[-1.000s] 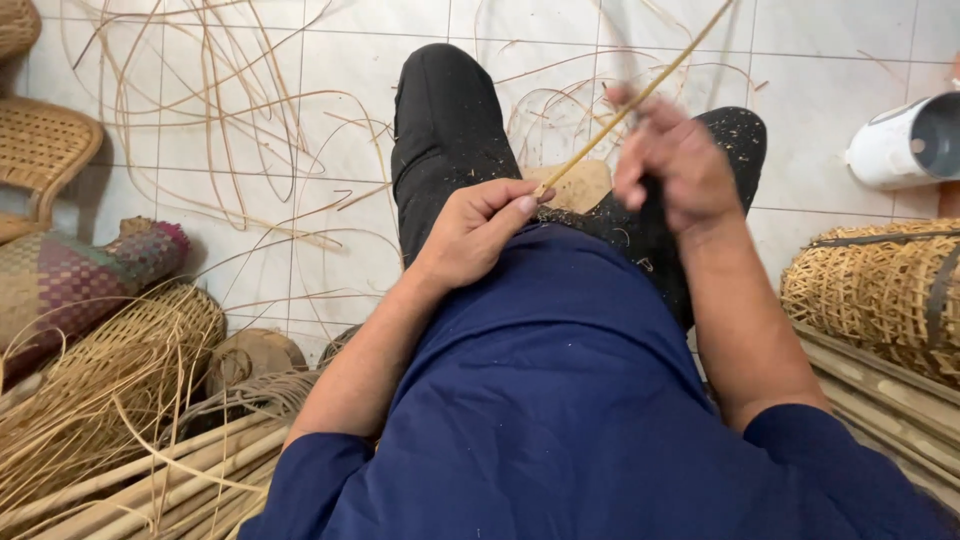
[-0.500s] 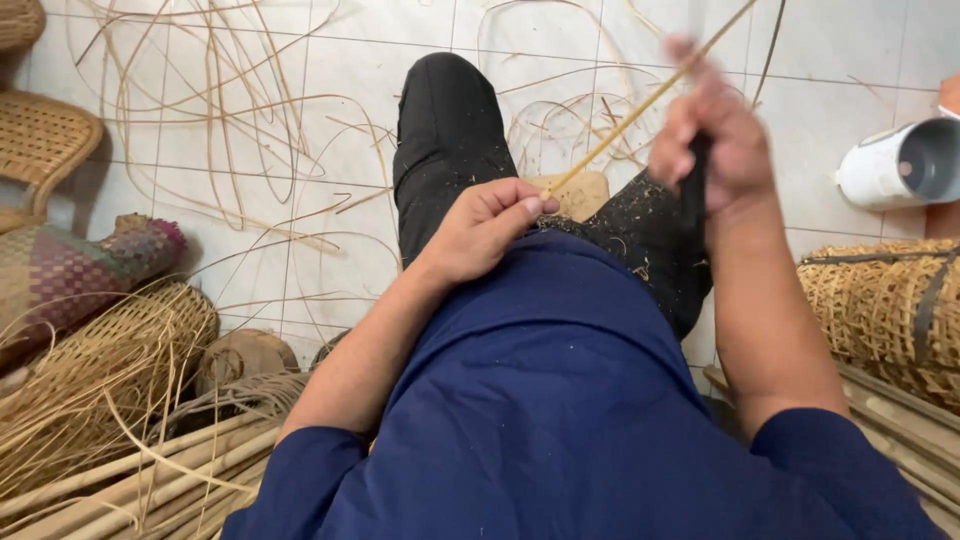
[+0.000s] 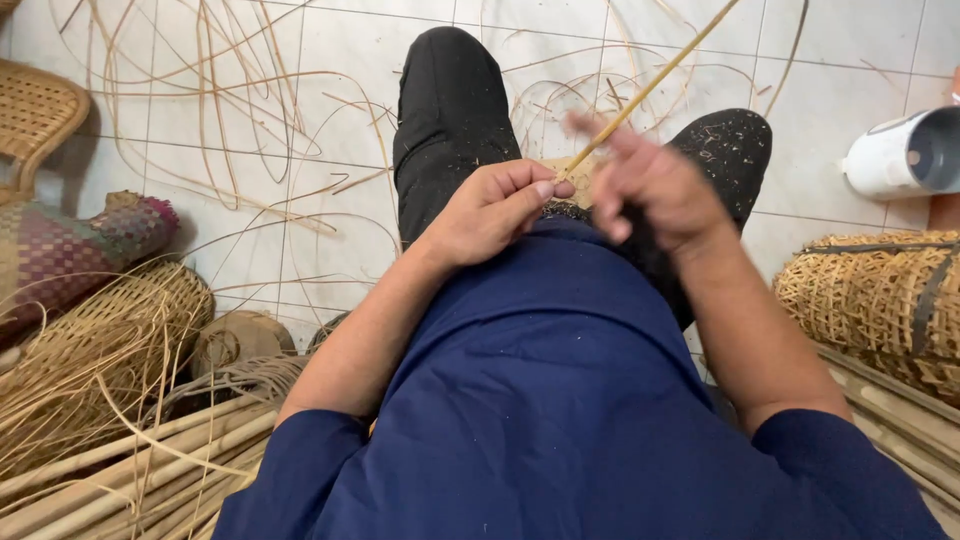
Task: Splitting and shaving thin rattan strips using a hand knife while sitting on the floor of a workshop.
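Two hands, one cane strip. Left hand (image 3: pixel 495 208) at frame centre, fingers curled, thumb and forefinger pinching the lower end of the cane strip (image 3: pixel 655 85). Right hand (image 3: pixel 655 190) just right of it, blurred, fingers curled around the same strip a little higher; grip itself too blurred to be sure. Strip runs diagonally from centre up to the top edge, right of middle. Small woven piece (image 3: pixel 580 180) between the hands, mostly hidden. Two knees in black trousers (image 3: pixel 445 110), one blue shirt (image 3: pixel 560 400) filling the bottom. One rolled cane mesh (image 3: pixel 880 300) at right edge, one white cylinder (image 3: pixel 900 155) upper right, one woven chair seat (image 3: pixel 35 110) upper left, one patterned woven roll (image 3: pixel 75 250) at left. Loose cane strands (image 3: pixel 210 100), many, uncounted, on white tile floor (image 3: pixel 340 250). Bundle of canes (image 3: pixel 110 470) lower left.
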